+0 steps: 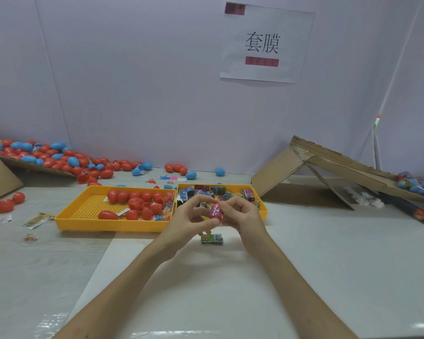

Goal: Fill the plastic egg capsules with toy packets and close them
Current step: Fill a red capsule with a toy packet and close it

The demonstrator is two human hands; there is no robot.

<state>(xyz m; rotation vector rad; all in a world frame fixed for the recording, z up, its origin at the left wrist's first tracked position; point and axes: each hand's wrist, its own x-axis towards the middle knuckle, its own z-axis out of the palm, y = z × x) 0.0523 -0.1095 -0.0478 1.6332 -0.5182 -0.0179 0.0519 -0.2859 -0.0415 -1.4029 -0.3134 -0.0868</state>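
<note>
Head view looks down two bare forearms to the pale tabletop (206,289), where the left hand (193,220) and right hand (242,215) meet just in front of the trays. Both hands pinch one red plastic egg capsule (215,211) between them, fingers curled round it from either side and holding it up off the table. Below them lies a small green printed toy packet (212,239).

The capsule looks light and hollow, with a stiff, thin, smooth shell that is likely to slip. It is probably best gripped with one half in each hand and pressed together along its length, without squeezing at the seam.

Beyond the hands, a yellow perforated plastic tray (88,222) holds loose red egg shells (132,201). Touching its right side, a second yellow tray (263,211) holds a heap of foil packets (218,190). Farther back on the left is a spill of red and blue eggs (51,157), and on the right a brown cardboard ramp (328,172). A white paper sign (264,42) is on the wall.

The fingers cover the capsule's seam, so I cannot tell whether it is snapped shut or whether a packet is inside. A pinkish sheen on it could be film or a packet. The packet print is too small to read, and the bright bundle at the far right (419,184) is cut off by the frame edge.
</note>
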